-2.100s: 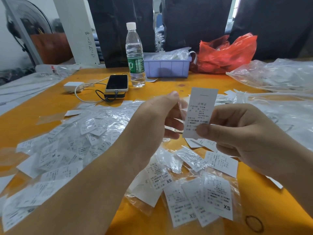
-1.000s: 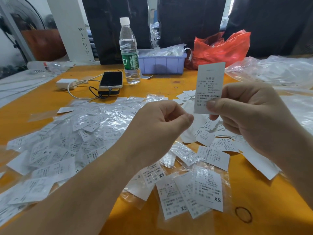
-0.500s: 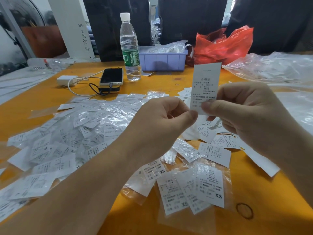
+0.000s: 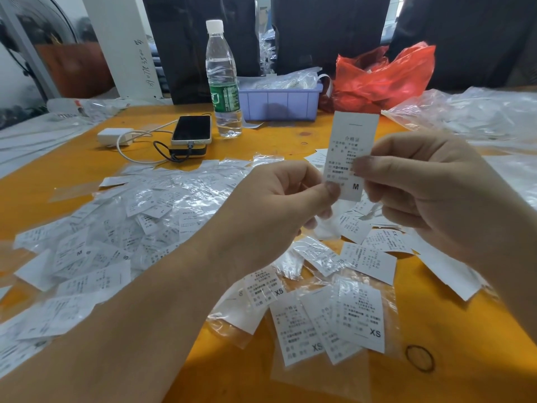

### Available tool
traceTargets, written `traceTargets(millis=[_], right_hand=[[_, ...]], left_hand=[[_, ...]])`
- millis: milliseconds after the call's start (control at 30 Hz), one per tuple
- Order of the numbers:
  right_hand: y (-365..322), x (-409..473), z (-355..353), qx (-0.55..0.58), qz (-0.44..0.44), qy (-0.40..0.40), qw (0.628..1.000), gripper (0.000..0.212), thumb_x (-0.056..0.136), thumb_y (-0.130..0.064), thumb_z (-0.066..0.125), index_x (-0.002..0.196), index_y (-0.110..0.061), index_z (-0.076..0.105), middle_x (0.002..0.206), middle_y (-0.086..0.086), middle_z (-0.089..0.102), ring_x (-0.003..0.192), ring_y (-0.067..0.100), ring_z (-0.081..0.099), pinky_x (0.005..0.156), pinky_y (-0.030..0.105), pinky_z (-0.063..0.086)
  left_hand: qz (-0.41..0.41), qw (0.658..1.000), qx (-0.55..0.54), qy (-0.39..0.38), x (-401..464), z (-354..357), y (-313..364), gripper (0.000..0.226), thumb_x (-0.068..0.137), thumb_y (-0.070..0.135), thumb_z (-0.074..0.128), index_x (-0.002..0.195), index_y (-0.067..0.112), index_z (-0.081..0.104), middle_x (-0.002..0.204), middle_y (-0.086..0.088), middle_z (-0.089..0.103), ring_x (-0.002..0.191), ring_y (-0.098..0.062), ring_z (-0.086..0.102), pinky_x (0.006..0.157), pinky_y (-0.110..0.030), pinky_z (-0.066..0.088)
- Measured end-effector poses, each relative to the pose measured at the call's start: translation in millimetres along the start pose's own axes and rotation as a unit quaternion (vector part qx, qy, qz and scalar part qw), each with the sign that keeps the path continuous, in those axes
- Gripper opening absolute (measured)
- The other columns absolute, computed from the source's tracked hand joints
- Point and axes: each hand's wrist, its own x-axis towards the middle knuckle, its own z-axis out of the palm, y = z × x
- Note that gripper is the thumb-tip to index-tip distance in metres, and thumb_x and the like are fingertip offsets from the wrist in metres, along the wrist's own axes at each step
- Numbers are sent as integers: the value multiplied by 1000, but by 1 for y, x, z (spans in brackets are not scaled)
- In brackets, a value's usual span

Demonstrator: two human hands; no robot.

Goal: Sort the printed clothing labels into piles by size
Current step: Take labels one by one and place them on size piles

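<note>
I hold one white printed label [image 4: 353,141] upright above the table; an M shows at its lower right. My right hand [image 4: 430,196] pinches its right side between thumb and fingers. My left hand [image 4: 279,205] pinches its lower left corner with thumb and forefinger. A big loose heap of labels in clear sleeves [image 4: 116,228] covers the table's left half. Close to me lies a small pile of XS labels [image 4: 334,321]. More labels [image 4: 374,239] lie under my right hand.
On the orange table [image 4: 290,138] stand a water bottle [image 4: 222,80], a phone on a power bank [image 4: 191,130] with a white charger [image 4: 114,136], a purple tray [image 4: 280,103], a red bag [image 4: 383,77] and clear bags [image 4: 470,112]. A rubber band [image 4: 420,358] lies front right.
My left hand rose from below the label and took its lower left corner. The label's M end is now uncovered. My right hand kept its hold.
</note>
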Motion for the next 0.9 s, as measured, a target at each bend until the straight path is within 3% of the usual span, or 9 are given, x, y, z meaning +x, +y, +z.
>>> traceTargets(millis=[200,400,533,800,900], right_hand=[[1,-1,4,0,7,1,1000,18,66,-29,72,68,-11,73,64,15,62,40,10,26,36,19,23],[0,-3,6,11,11,10,1000,13,69,-25,70,66,-12,72,62,11,63,38,9,25,36,18,23],[0,-3,7,19,12,20,1000,11,69,-22,69,68,-12,73,63,12,63,39,9,24,35,18,23],[1,-4,9,29,34,12,999,13,67,-21,68,72,-10,74,64,12,60,41,10,21,35,18,20],[1,-4,8,26,40,2,999,15,67,-22,69,72,-9,73,65,18,52,42,11,20,35,18,21]], left_hand=[[3,1000,-31,-2,1,0,0,16,85,31,64,81,16,68,69,7,67,60,-8,56,57,-22,47],[4,999,-33,10,1,-1,0,17,91,25,64,77,16,68,65,6,65,57,-8,54,55,-18,47],[1,999,-31,18,2,-2,0,19,85,33,66,70,22,66,64,6,64,56,-8,54,56,-20,48],[-9,999,-46,1,2,0,1,25,78,40,63,82,15,66,64,8,64,55,-5,54,54,-16,46],[-7,999,-44,5,1,0,1,22,84,35,61,82,13,66,64,8,64,54,-4,54,54,-16,46]])
